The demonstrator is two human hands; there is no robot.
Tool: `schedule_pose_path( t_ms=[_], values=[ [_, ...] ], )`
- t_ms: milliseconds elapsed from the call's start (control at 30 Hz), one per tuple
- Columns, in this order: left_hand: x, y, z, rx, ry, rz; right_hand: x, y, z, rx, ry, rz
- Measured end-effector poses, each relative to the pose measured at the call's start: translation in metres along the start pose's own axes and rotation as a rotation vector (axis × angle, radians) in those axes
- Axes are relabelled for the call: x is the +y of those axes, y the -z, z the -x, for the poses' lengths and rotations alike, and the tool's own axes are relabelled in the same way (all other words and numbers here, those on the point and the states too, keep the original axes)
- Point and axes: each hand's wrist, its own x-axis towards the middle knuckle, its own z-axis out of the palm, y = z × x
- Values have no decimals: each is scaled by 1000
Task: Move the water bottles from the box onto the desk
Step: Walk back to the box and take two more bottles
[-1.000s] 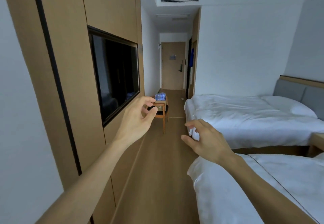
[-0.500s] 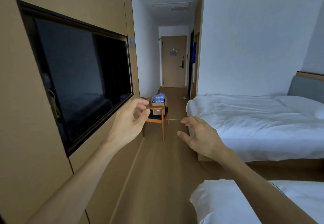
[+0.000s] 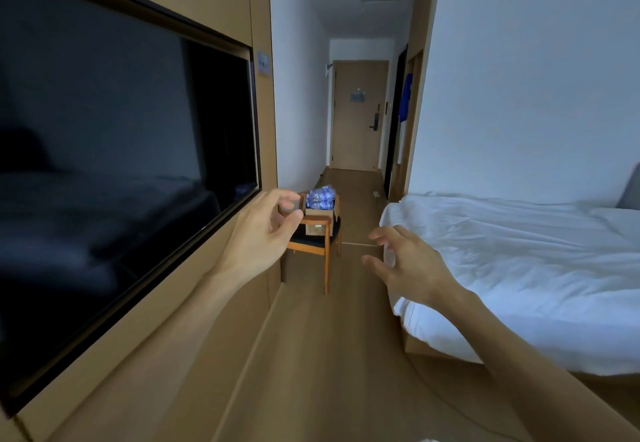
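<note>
Water bottles [image 3: 321,196] sit far ahead of us, heaped in a cardboard box [image 3: 320,220] on a wooden chair [image 3: 317,240], well beyond our fingers. To our left we pass the dark wall-mounted television [image 3: 114,150]; to our right lies the white bed [image 3: 519,268]. We hold both arms out over the wood floor [image 3: 329,355]. Our left hand [image 3: 261,233] is empty, fingers loosely curled with thumb and forefinger apart, overlapping the chair in view only. Our right hand [image 3: 408,265] is empty too, fingers spread, beside the bed's corner.
</note>
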Motion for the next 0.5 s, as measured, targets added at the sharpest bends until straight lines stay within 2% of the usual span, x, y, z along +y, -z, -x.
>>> schedule_pose_path(
  t_ms=[500],
  values=[
    [-160, -176, -245, -117, 0, 83, 166, -103, -251, 22, -123, 45]
  ],
)
